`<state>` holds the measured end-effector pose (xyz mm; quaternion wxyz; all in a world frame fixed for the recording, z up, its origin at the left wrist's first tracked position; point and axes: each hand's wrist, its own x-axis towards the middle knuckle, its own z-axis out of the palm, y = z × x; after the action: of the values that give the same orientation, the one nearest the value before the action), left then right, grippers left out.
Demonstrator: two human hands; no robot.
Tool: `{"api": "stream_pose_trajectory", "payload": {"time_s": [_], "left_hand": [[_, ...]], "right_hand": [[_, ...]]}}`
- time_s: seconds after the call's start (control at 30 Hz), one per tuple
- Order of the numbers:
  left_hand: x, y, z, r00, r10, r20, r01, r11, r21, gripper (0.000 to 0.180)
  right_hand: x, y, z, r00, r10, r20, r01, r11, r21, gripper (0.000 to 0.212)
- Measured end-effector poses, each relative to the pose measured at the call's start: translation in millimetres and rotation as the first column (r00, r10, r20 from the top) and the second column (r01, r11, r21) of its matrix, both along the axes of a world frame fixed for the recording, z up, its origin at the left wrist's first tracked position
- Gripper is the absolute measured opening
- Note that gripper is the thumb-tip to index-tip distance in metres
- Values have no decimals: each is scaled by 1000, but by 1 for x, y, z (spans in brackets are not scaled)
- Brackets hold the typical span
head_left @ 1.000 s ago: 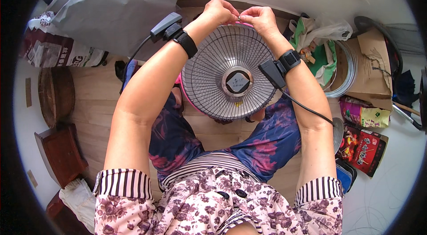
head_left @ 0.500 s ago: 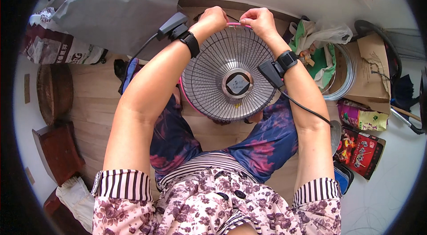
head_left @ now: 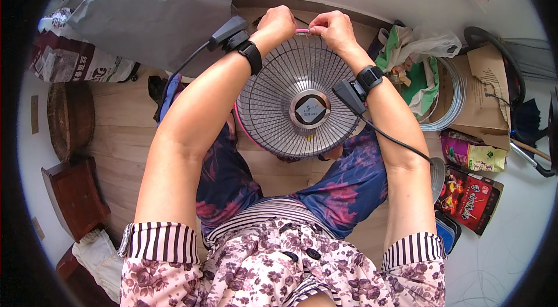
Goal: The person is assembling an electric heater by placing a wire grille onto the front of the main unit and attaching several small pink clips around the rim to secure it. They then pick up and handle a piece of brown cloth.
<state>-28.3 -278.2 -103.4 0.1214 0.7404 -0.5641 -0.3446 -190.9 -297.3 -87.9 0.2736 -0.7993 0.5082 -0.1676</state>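
Note:
Between my knees stands a round dish-type electric heater (head_left: 273, 98) with a dark wire grille, a silver-and-black centre badge and a pink rim (head_left: 301, 31). At the far edge of the heater, my left hand (head_left: 278, 21) is closed with its fingers curled around the rim; its fingertips are mostly hidden. Just right of it, my right hand (head_left: 335, 27) pinches the pink rim between thumb and forefinger. A small gap of pink shows between the two hands.
At right lie a green and white bag (head_left: 427, 95), coiled wire (head_left: 456, 101), torn cardboard (head_left: 491, 83) and a red box (head_left: 472, 201). A grey sheet (head_left: 157, 11) covers something at far left. Along the left wall stand a round basket (head_left: 72, 118) and a brown wooden piece (head_left: 75, 196).
My right hand has slid left along the rim, nearer to my left hand. My left hand has barely moved, and the heater stays in place.

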Motion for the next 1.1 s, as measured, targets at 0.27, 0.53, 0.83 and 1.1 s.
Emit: {"api": "stream_pose_trajectory", "payload": {"time_s": [0.27, 0.53, 0.83, 1.1], "left_hand": [[-3, 4, 0, 999, 36, 7, -35, 999, -15, 18], [0, 3, 2, 999, -35, 13, 35, 999, 1, 17], [-1, 5, 4, 1000, -18, 10, 18, 1000, 4, 16], [0, 4, 6, 1000, -26, 5, 26, 999, 27, 14]], "right_hand": [[2, 1, 0, 992, 43, -120, -54, 995, -85, 8], [3, -1, 1, 999, 13, -45, -15, 999, -32, 8], [-11, -10, 7, 992, -81, 101, 77, 996, 43, 10], [-28, -24, 8, 950, -163, 265, 136, 984, 118, 10]]}}
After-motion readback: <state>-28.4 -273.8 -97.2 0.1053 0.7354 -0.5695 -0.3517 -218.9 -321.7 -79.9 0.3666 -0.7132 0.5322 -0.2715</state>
